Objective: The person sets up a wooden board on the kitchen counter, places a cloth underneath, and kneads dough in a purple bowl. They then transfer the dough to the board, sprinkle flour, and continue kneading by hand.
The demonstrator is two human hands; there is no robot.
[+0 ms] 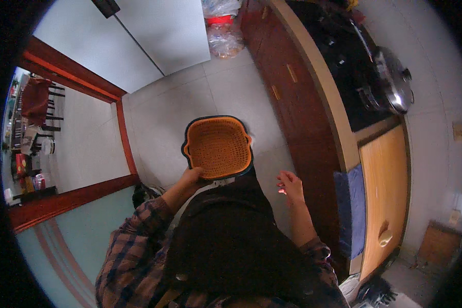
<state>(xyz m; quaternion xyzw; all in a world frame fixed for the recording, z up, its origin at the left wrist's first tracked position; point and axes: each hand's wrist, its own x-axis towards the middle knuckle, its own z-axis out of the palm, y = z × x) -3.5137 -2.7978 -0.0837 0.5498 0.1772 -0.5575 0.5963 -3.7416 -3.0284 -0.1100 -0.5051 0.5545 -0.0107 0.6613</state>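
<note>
An orange plastic basket (219,148) with small holes sits nested in a dark outer basin (185,133), whose rim shows around it. My left hand (194,176) grips both at their near left corner, and they hang over the tiled floor in front of me. The inside of the basket shows nothing in it. To the right, beside the cabinet fronts, my right hand (291,185) is raised with its fingers loosely bent and apart, touching nothing.
Along the right runs a counter with dark red cabinets (292,96), a black gas stove (331,54) and a lidded steel pot (394,82). A blue cloth (350,211) hangs beside a wooden board (385,192). White doors (169,34), plastic bags (225,40) and a red-framed doorway (125,134) lie ahead and left.
</note>
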